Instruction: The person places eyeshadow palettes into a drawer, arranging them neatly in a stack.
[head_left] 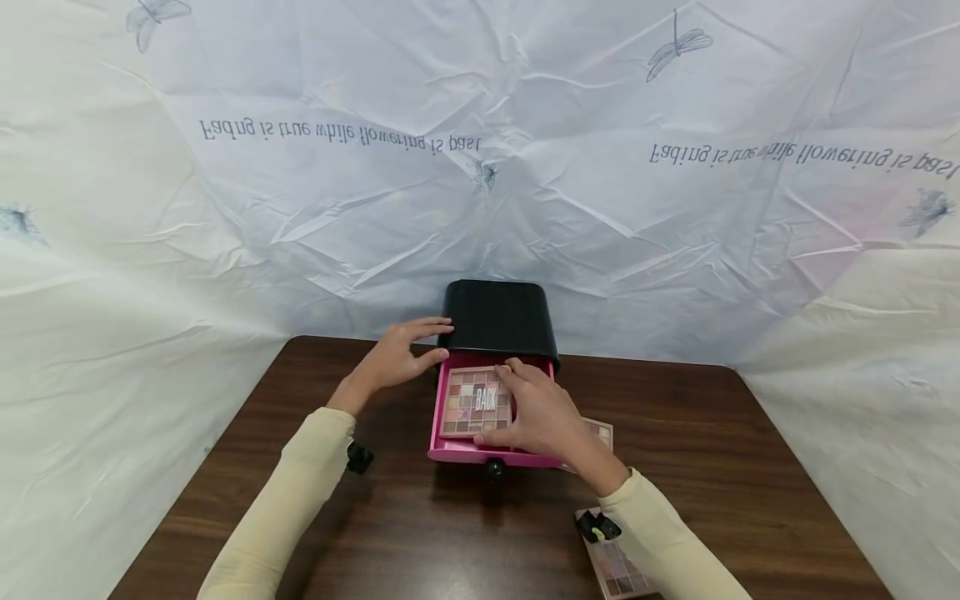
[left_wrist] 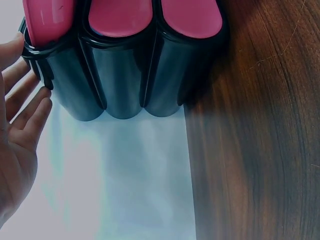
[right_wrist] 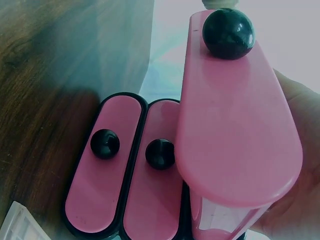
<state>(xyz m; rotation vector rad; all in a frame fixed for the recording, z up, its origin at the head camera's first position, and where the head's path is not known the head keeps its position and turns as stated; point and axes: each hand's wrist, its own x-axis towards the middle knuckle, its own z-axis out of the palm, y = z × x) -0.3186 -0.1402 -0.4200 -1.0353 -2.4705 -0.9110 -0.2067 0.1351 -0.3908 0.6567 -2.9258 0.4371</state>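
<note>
A black cabinet (head_left: 495, 317) with pink drawers stands against the sheet, its top drawer (head_left: 457, 452) pulled out toward me. Inside that drawer lies an eyeshadow palette (head_left: 463, 408) marked "BACK", slightly tilted. My right hand (head_left: 543, 412) reaches over the drawer and holds the palette by its right side, thumb at the near edge and fingers at the far one. My left hand (head_left: 393, 354) rests its extended fingertips on the cabinet's left side. In the right wrist view the drawer front (right_wrist: 235, 120) hides the palette, and part of the right hand (right_wrist: 295, 200) shows behind.
A second palette (head_left: 600, 432) lies right of the drawer, partly under my right wrist. Another palette (head_left: 618, 571) is nearer, partly covered by the sleeve. Two lower drawers (right_wrist: 105, 200) are closed. The brown wooden table (head_left: 675, 467) meets a white printed sheet (head_left: 337, 208).
</note>
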